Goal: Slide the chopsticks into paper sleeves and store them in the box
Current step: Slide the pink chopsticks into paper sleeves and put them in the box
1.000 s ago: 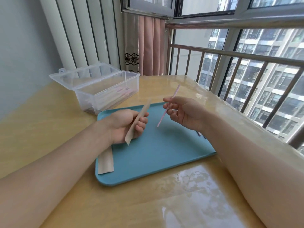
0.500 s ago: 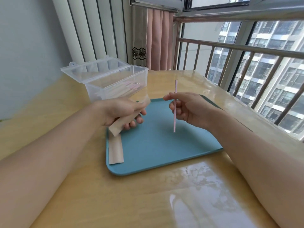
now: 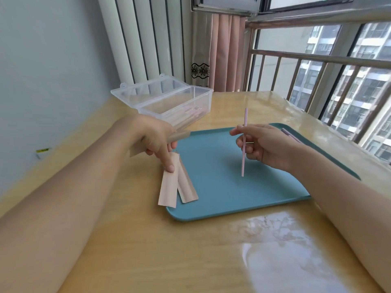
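Wooden table [image 3: 148, 250] by a window. Right hand [image 3: 264, 144] pinches a pink chopstick [image 3: 244, 153] upright over the blue tray [image 3: 232, 204]; left hand [image 3: 154, 136] grips one paper sleeve [image 3: 179, 136] — unfilled — fingertip on spare sleeves [image 3: 171, 187]. Far left, the open box [image 3: 175, 104] holds several finished pieces; more remain.

A blue tray [image 3: 222, 199] is lying on a glossy wooden table [image 3: 148, 250]. Behind it, a pink curtain [image 3: 224, 53] is hanging beside white vertical panels [image 3: 143, 39], while a metal railing [image 3: 317, 60] is crossing the window, with apartment blocks [image 3: 364, 81] showing beyond.
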The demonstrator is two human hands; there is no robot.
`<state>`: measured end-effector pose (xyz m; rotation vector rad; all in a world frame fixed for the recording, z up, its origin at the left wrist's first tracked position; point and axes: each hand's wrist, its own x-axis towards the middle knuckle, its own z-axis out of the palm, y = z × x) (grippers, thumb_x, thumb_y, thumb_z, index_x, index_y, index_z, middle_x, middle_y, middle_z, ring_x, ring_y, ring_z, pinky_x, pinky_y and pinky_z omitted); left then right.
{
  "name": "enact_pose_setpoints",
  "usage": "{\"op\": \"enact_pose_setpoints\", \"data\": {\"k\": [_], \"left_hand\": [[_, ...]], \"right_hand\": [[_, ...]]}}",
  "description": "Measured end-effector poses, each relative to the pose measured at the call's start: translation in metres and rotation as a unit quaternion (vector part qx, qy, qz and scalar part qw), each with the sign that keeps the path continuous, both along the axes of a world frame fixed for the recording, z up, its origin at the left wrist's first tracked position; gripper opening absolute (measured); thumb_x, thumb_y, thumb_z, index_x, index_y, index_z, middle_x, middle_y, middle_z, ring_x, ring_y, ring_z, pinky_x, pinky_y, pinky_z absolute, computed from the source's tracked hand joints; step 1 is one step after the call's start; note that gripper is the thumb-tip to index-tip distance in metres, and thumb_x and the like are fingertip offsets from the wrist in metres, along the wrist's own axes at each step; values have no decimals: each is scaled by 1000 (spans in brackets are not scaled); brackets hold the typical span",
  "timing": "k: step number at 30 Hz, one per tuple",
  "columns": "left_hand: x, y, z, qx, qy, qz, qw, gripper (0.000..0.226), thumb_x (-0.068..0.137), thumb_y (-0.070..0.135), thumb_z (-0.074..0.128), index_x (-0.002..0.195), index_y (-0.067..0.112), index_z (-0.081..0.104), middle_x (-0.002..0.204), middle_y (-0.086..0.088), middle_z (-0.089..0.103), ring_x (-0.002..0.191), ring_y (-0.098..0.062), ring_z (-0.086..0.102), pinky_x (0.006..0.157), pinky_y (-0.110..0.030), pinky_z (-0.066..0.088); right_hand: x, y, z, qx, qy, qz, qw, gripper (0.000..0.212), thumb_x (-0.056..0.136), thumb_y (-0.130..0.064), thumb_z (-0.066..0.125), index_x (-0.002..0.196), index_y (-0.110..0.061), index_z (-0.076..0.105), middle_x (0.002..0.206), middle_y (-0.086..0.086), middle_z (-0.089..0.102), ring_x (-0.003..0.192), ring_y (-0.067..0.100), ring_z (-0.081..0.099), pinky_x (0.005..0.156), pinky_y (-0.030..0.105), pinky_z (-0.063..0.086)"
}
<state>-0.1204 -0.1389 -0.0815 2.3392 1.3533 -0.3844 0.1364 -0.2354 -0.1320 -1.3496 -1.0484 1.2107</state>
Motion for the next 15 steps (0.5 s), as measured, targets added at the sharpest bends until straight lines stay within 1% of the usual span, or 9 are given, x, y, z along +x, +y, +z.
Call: {"op": "enact_pose_setpoints", "data": {"k": [2,5,7,9,10,11,12,13,15], "left_hand": [[3,2,-8,-2,-6,-7,1000,62,54,32,97,96,19,54,99,-6,62,69,-21,51,56,-29,45],[8,3,-13,17,-36,-21,999,57,57,39,95,91,20,53,89,0,62,67,-20,52,55,-28,46],[13,2,-16,35,-68,-34,996,56,58,45,93,91,20,55,89,4,67,73,-19,58,64,-32,50],[20,-1,-17,72,-82,-55,993,54,63,49,89,93,20,55,95,5,68,82,-16,60,70,-28,48],[25,-5,-17,88,-104,-56,989,52,67,50,86,94,18,55,95,4,66,79,-15,58,65,-25,46],[31,-10,-16,88,-159,-44,982,50,72,52,82,93,17,54,92,2,63,70,-14,55,58,-22,43],[38,-17,-15,46,-245,-8,968,47,78,54,76,93,15,53,88,1,59,61,-14,49,49,-20,40],[45,-22,-15,-39,-343,47,937,47,85,58,66,94,14,52,84,-2,55,54,-13,43,41,-20,35],[55,-31,-19,-245,-464,118,843,52,94,64,46,97,12,49,77,-5,51,47,-12,35,34,-19,27]], "right_hand": [[0,0,-1,-2,-7,-2,1000,22,102,-26,55,105,-8,68,68,6,59,49,13,44,45,21,33],[-2,-2,0,-5,-6,-5,1000,22,102,-25,55,105,-8,67,68,6,59,49,13,44,44,20,33],[-2,-2,2,-5,6,-7,1000,21,102,-24,55,106,-7,66,68,6,59,50,12,44,44,19,35],[-2,-3,3,-1,26,-5,1000,20,103,-22,54,106,-6,65,67,6,60,50,12,45,43,19,37],[-1,-3,3,3,41,-4,999,20,103,-22,53,105,-6,64,67,6,60,50,12,45,43,19,37],[-1,-3,4,6,59,-3,998,20,104,-23,52,104,-6,64,67,6,60,51,11,45,43,18,38],[-1,-3,6,10,82,-3,997,22,104,-24,51,103,-7,64,67,6,61,51,11,46,43,18,38],[-1,-3,7,15,108,-2,994,24,105,-25,49,101,-7,64,67,6,61,51,11,47,42,18,39],[1,-3,11,30,174,-5,984,29,106,-26,44,97,-6,63,66,6,61,48,10,49,41,17,39]]}}
